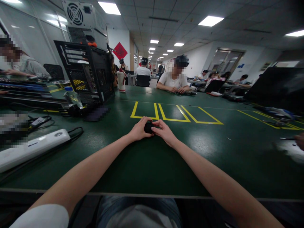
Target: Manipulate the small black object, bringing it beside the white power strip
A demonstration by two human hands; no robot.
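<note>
A small black rounded object (pixel 148 127) sits between my two hands, just above or on the green table (pixel 142 164); its exact kind does not show. My left hand (pixel 139 129) is wrapped round its left side, fingers over the top and thumb below. From the right, my right hand (pixel 165 132) pinches its edge with thumb and fingertips. Just beyond my hands, yellow tape outlines (pixel 172 120) mark the tabletop.
On the left stand an opened computer case (pixel 87 72), a power strip (pixel 35 148) and cables. A paper cup (pixel 121 81) is behind the case. Across the table a person (pixel 173 76) works. At the right lie a dark monitor (pixel 280 88) and a co-worker's hand (pixel 300 141).
</note>
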